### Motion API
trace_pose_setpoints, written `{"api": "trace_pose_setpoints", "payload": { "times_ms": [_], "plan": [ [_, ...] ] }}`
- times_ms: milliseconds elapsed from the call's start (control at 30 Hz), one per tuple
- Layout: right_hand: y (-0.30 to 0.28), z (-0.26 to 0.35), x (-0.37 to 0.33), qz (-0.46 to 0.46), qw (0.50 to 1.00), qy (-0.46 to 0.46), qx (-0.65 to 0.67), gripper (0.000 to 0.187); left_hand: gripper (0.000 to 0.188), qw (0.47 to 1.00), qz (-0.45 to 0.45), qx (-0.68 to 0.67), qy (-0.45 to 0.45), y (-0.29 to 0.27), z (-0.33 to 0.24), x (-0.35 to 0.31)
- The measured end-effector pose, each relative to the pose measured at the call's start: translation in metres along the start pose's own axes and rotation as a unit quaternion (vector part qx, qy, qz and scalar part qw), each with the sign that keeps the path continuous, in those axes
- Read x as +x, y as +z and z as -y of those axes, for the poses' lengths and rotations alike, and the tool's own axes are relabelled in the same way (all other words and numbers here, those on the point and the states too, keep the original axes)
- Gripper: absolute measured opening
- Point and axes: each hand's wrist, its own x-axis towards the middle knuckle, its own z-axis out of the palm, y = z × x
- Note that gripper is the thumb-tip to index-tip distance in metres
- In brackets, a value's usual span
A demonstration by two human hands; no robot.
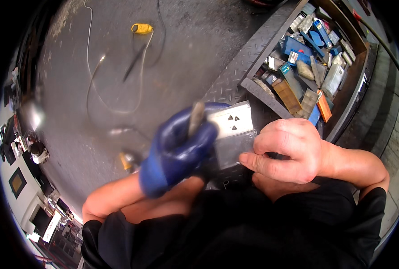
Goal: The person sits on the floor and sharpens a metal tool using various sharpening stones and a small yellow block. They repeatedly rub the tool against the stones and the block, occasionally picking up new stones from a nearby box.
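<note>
My left hand [181,143], in a blue coated glove, grips a small flat plastic case that stands open in front of me. Its white half [224,127] shows three dark triangles; whether these are pieces or cut-outs I cannot tell. Below it hangs the clear, smoky half [233,150]. A grey-brown elongated shape [196,117] shows at the glove's fingers; it could be a worn glove tip or a separate piece. My right hand [291,150] is bare, its fingers curled and its thumb against the right edge of the clear half.
At the upper right a wooden-sided tray [266,98] holds many jumbled small plastic cases, blue, orange and clear. It rests on dark tread plate [231,76]. On the grey floor [65,85] lie a yellow device [142,28] and loose cords [90,54].
</note>
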Motion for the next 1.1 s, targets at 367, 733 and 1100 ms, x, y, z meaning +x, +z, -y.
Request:
{"api": "trace_pose_setpoints", "payload": {
  "times_ms": [367,733,1100],
  "plan": [
    [0.007,0.003,-0.001,0.043,0.997,-0.012,-0.056,0.033,0.015,0.999,-0.034,0.021,0.006,0.002,0.001,0.001],
    [0.002,0.005,0.0,0.06,0.998,0.005,-0.021,0.032,0.014,0.998,-0.047,0.05,0.013,0.003,0.008,0.004],
    [-0.002,0.006,0.012,-0.033,0.985,0.17,0.008,0.024,0.014,0.996,-0.045,0.078,0.013,0.005,0.005,0.002]
  ]
}}
